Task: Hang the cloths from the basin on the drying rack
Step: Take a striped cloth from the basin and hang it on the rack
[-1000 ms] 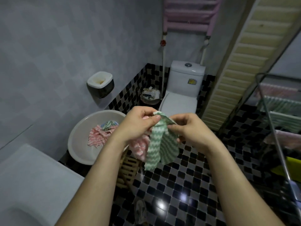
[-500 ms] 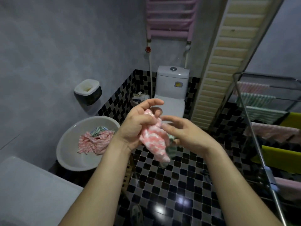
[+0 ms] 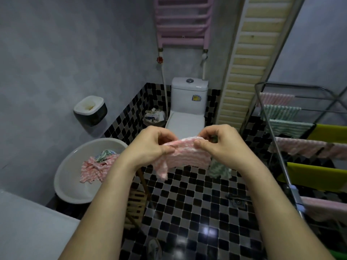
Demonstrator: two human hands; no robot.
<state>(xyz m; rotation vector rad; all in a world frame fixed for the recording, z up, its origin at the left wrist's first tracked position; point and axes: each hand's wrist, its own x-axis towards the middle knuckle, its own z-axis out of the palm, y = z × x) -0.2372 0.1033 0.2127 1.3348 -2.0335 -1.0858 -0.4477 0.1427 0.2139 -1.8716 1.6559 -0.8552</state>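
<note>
While the left hand (image 3: 150,145) and right hand (image 3: 222,144) pinch the top edge of a pink-and-white zigzag cloth (image 3: 187,155), spreading it flat for hanging, a green zigzag cloth (image 3: 219,169) dangles beneath the right; crumpled cloths (image 3: 93,168) lie in the round white plastic basin (image 3: 75,188), well apart from the grey metal drying rack (image 3: 296,196).

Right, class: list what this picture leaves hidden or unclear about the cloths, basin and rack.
Head view: green cloth, mostly behind the pink cloth and right hand.
Head view: basin, right side covered by the left forearm.
Head view: drying rack, cut off by the right edge.

No readable text; the cistern sticker (image 3: 196,98) is blurred.
</note>
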